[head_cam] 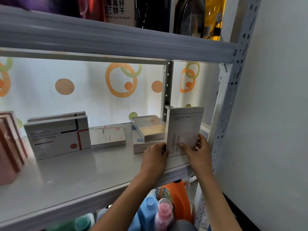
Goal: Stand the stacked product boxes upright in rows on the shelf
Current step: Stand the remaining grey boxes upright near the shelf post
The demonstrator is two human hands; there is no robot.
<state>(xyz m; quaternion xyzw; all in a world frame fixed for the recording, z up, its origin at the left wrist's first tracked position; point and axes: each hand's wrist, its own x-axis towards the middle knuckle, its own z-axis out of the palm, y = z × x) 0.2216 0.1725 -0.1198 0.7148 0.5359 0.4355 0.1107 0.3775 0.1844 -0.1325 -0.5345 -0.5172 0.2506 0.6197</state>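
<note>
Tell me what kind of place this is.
Probably a small shop's stockroom or storage corner. A slotted metal shelf rack holds retail product boxes, detergent bottles stand on the level below, and both hands, left hand and right hand, hold a tall grey box upright.

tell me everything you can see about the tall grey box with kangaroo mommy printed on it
The tall grey box looks like matte cardboard, pale grey, with "kangaroo mommy" printed sideways near its base and small text near the top. It stands upright at the shelf's right end. The left hand grips its left edge; the right hand holds its lower right.
</note>
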